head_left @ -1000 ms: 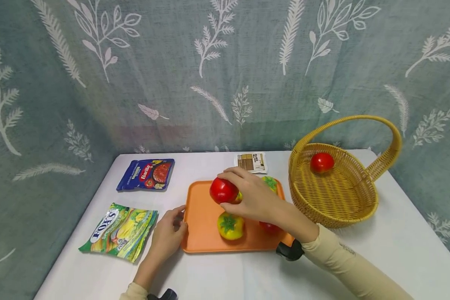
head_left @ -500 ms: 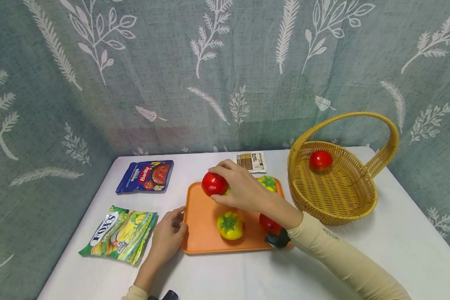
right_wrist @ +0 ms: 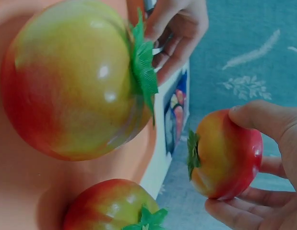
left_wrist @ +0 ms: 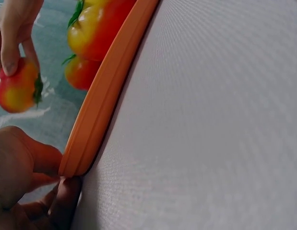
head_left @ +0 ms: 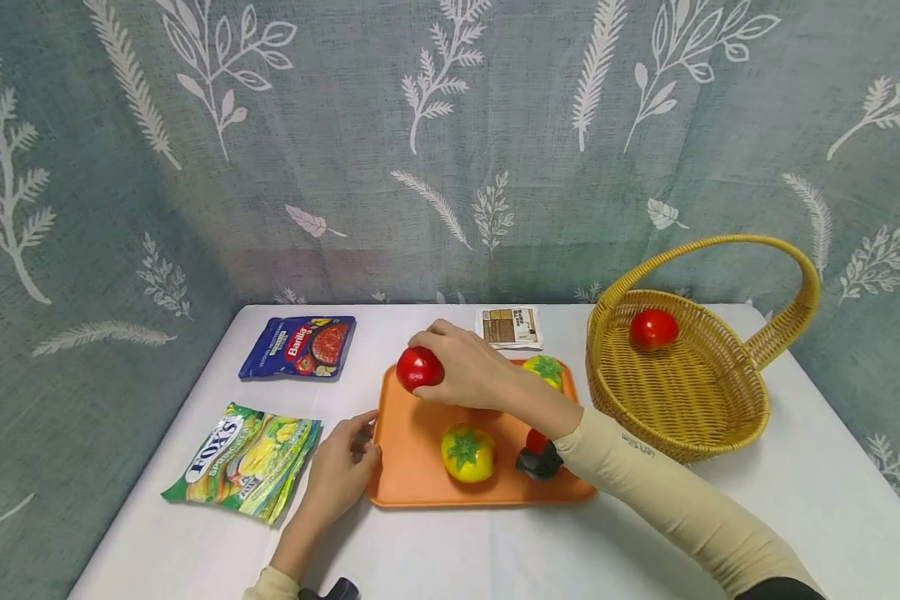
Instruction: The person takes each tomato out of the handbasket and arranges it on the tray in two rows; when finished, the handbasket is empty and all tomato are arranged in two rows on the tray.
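Note:
My right hand [head_left: 468, 367] holds a red-and-yellow tomato [head_left: 420, 369] above the back left part of an orange tray [head_left: 408, 483]. In the right wrist view, thumb and fingers grip this tomato [right_wrist: 227, 155] around its sides, its green leafy top facing away from the palm. My left hand [head_left: 342, 467] pinches the left rim of the tray; the left wrist view has the tray corner [left_wrist: 78, 160] between thumb and fingers. On the tray lie a yellow-topped tomato [head_left: 468, 453] at front middle, another [head_left: 546, 368] at back right, and a red one [head_left: 536, 440] partly hidden by the right wrist.
A wicker basket [head_left: 671, 442] with a tall handle stands right of the tray, one red tomato [head_left: 654, 329] inside. Left lie a blue Barilla pouch [head_left: 297, 347] and a green Fox's bag [head_left: 245, 463]. A small white-and-brown packet [head_left: 509, 327] lies behind the tray.
My right hand has carried the tomato leftward over the tray, toward its back left corner. The left hand stays at the tray's left rim. The head view has shifted slightly.

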Motion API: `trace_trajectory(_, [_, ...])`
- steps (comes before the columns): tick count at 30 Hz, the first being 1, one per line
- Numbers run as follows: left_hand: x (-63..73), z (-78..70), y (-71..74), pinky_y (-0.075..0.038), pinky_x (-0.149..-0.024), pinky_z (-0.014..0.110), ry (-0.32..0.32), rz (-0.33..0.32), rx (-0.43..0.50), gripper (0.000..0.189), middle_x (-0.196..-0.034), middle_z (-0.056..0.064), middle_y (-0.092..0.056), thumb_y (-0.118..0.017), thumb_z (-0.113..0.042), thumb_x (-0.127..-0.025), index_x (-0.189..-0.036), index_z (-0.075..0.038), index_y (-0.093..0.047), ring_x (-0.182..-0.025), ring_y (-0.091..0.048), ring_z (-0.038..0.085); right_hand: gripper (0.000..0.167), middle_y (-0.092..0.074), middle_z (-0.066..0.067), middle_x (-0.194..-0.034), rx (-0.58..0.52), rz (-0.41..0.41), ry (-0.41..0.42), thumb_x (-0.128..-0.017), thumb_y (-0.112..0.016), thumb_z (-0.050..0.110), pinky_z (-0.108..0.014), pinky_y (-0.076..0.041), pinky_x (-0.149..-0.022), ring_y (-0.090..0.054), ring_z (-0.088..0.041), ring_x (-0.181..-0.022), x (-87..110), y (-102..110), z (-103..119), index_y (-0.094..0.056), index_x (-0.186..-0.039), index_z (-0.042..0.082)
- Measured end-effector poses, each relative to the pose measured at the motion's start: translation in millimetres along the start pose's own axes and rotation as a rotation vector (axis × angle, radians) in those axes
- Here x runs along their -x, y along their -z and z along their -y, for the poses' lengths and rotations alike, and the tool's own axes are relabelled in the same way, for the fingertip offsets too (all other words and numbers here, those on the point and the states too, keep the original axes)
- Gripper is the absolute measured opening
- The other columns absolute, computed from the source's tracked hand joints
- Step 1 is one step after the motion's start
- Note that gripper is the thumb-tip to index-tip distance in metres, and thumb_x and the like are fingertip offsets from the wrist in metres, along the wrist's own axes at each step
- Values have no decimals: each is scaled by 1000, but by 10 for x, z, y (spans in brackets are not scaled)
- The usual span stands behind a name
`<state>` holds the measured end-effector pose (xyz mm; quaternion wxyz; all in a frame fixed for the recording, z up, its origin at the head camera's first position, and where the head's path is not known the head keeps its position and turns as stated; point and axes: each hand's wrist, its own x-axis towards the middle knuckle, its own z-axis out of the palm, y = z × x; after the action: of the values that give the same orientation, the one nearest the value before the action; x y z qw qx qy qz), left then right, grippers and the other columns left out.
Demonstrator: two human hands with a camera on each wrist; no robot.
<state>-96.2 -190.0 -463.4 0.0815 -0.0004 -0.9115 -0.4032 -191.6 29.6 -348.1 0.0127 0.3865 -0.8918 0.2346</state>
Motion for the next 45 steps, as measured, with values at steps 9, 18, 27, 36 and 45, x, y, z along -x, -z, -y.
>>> trace_trajectory(9, [-11,-36,25,-55,-79,34,11,8,1,51,-107,9,-64,-65,1,-83,-134,-2,-60,-88,-62,17,51,-61,-7,-120,54,87,19,-83,-78,34,-32,-54,-86,-61,-20,-100,-139,-100,-35,-63,-127,12])
trace_trajectory(18, [-10,-27,24,-55,-81,36,16,28,-6,51,-107,8,-63,-63,1,-84,-135,-2,-60,-90,-61,18,52,-62,-7,-115,82,137,10,-82,-81,32,-32,-55,-85,-62,-20,-97,-218,-217,-74,-63,-126,10])
trace_trajectory(27, [0,-21,4,-55,-80,34,27,39,18,52,-108,8,-63,-63,0,-84,-136,-4,-60,-89,-61,17,56,-61,-9,-113,143,197,6,-79,-84,29,-30,-55,-87,-62,-21,-97,-269,-311,-79,-59,-123,7])
trace_trajectory(36, [-6,-26,-19,-55,-79,32,25,25,17,52,-106,8,-63,-64,1,-84,-135,-3,-60,-87,-60,16,59,-61,-10,-112,184,228,13,-78,-86,29,-28,-55,-86,-62,-20,-97,-285,-398,-94,-57,-124,6])
trace_trajectory(45, [-2,-2,-25,-56,-78,31,25,10,7,51,-105,8,-63,-64,2,-83,-135,-3,-61,-86,-60,16,65,-61,-10,-114,204,228,7,-77,-87,30,-29,-54,-87,-62,-19,-99,-275,-463,-109,-55,-128,6])
